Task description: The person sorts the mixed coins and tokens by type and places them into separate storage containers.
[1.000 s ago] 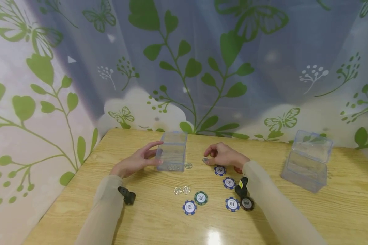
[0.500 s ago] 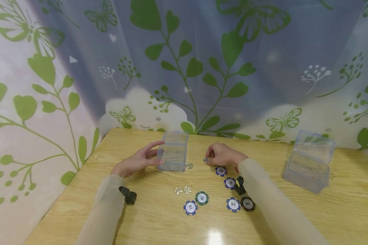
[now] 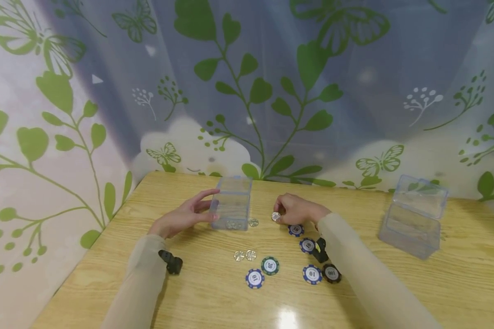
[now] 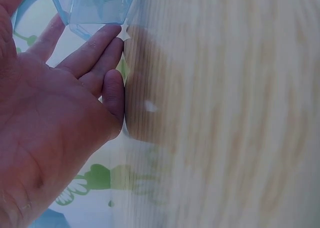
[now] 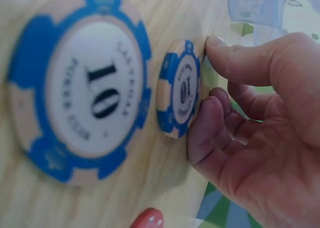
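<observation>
In the head view, my left hand point(image 3: 185, 217) touches the left side of an open clear plastic box point(image 3: 230, 205) with its thumb and fingertips. Its fingers look fairly straight in the left wrist view, against the bluish box point(image 4: 100, 6). A few shiny round pieces show through the box's near end. My right hand point(image 3: 298, 209) has a small shiny round faceted gem point(image 3: 276, 216) at its thumb and fingertips. Beside that hand lies a blue poker chip marked 10 point(image 5: 182, 91), with another blue chip point(image 5: 100, 91) closer to the wrist camera.
One loose gem point(image 3: 253, 222) lies at the box's right corner, two more gems point(image 3: 244, 255) nearer. A green chip point(image 3: 270, 265), blue chips point(image 3: 255, 278) and a black chip point(image 3: 331, 273) lie in front. Another open clear box point(image 3: 411, 224) stands right. Curtain hangs behind the table.
The gem at my right fingertips shows more of its round face now. My right wrist has shifted slightly left, and the red chip is hidden in the head view. My left hand stays at the box.
</observation>
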A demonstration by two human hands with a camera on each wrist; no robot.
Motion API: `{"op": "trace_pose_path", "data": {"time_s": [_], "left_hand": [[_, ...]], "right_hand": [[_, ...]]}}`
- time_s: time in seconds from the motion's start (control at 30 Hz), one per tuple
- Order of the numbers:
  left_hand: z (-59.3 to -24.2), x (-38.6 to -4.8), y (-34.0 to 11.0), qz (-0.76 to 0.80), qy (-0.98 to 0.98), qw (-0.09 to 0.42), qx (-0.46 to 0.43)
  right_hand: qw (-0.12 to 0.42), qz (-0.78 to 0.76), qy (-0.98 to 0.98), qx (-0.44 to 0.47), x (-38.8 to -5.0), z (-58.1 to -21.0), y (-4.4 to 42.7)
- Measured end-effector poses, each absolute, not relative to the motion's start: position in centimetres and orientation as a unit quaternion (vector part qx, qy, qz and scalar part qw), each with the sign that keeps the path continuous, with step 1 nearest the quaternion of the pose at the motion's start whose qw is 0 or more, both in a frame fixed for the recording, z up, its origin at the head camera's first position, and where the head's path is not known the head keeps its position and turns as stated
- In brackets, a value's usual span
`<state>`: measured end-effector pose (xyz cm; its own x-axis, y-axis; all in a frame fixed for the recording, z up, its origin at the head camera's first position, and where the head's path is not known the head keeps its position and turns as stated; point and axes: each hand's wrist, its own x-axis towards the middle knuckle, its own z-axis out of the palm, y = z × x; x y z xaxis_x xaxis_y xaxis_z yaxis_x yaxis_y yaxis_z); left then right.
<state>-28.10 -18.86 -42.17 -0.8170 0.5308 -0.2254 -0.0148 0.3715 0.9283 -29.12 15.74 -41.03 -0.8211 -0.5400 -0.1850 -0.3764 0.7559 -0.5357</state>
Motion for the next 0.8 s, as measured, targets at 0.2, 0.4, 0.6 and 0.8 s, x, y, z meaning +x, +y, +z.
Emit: {"op": "trace_pose_path", "data": {"time_s": [0.2, 0.4, 0.6, 0.8], "left_hand": [[-42.1, -28.2, -18.9, 0.535, 0.789, 0.253, 0.166], [-42.1, -28.1, -18.9, 0.534, 0.789, 0.253, 0.167], [-42.2, -28.2, -18.7, 0.536, 0.787, 0.256, 0.169], [-42.3, -28.3, -18.8, 0.533, 0.789, 0.254, 0.169]], "right_hand": [[0.148, -0.292, 0.911, -0.249, -28.9, -41.6, 16.2], [0.143, -0.334, 0.899, -0.246, -28.9, -42.2, 17.1], [0.134, -0.340, 0.905, -0.220, -28.8, -42.3, 17.0], [0.117, -0.305, 0.921, -0.211, -28.9, -42.2, 15.9]]}}
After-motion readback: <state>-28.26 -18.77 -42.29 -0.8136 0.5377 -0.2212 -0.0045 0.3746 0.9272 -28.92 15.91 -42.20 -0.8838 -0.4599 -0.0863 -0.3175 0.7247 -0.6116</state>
